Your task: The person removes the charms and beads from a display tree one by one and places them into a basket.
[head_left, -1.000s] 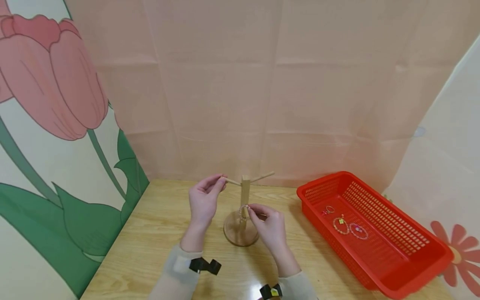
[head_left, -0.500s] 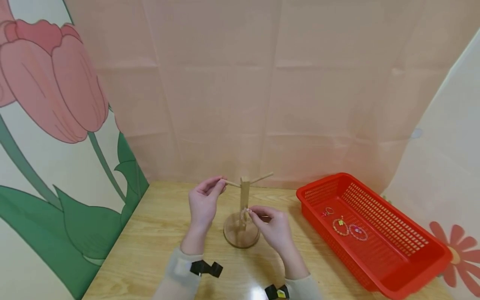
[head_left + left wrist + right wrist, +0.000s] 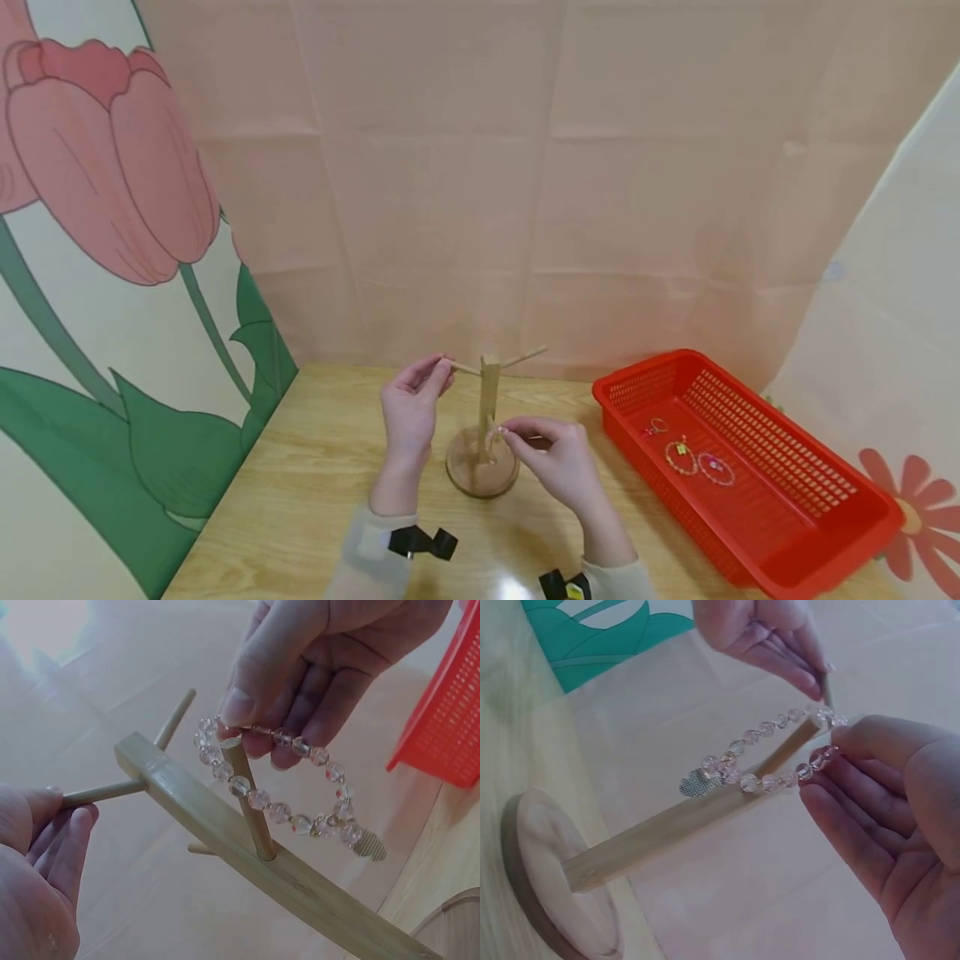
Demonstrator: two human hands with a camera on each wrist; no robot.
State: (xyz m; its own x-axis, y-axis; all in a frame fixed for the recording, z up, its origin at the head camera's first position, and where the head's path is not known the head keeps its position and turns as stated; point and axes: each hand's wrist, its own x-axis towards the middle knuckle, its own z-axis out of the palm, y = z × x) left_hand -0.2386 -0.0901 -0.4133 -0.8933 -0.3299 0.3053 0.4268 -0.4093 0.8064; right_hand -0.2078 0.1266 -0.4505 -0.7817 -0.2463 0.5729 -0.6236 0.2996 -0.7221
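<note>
A wooden stand (image 3: 488, 396) with a round base (image 3: 468, 482) and several thin pegs stands on the table. My left hand (image 3: 410, 412) pinches the end of the left upper peg (image 3: 105, 793). Between thumb and fingers, my right hand (image 3: 561, 462) holds a bracelet (image 3: 769, 781) of clear pinkish beads with a small oval tag (image 3: 699, 783). The bracelet hangs at a front peg (image 3: 255, 814), whose tip shows inside the loop in both wrist views. The beads under the right fingertips are partly hidden.
To the right is a red plastic basket (image 3: 780, 525) with a small ring-like piece (image 3: 657, 426), a yellow-charmed bracelet (image 3: 681, 457) and a pinkish bracelet (image 3: 716, 469) inside. A beige cloth (image 3: 525, 208) hangs behind the table (image 3: 300, 483).
My right hand has moved slightly down and to the right with the bracelet, away from the post. My left hand stays at the left peg.
</note>
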